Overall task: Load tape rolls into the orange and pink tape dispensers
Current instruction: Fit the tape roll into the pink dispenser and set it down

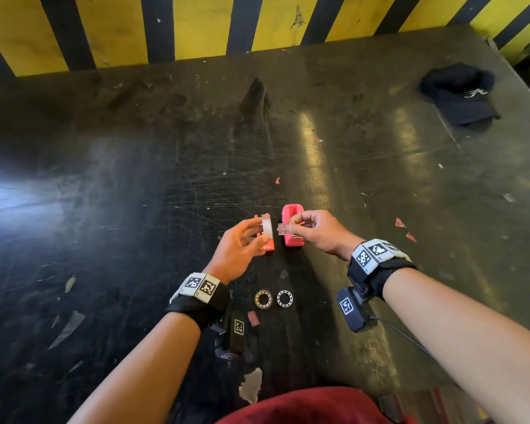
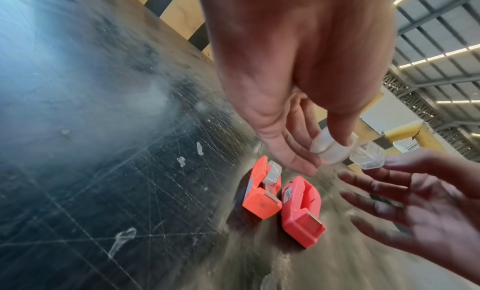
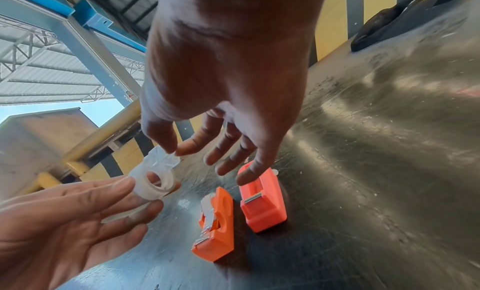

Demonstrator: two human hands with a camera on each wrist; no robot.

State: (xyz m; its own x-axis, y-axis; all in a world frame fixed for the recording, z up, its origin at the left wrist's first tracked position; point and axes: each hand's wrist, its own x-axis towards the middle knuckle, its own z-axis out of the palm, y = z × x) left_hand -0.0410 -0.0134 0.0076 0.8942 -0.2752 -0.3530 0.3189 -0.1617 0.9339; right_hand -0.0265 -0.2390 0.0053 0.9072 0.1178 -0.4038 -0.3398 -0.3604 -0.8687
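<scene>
My left hand holds a clear tape roll upright between thumb and fingers, above the table. Facing it, my right hand pinches a small clear plastic spindle with thumb and forefinger, its end just short of the roll's hole. Below the hands, the orange dispenser and the pink dispenser stand side by side on the dark table. A greyish roll sits in the orange dispenser. The pink dispenser's slot looks empty.
Two metal rings lie near my left wrist. A black cap lies at the far right. A yellow and black striped wall borders the table's far side. Paper and tape scraps dot the scratched table.
</scene>
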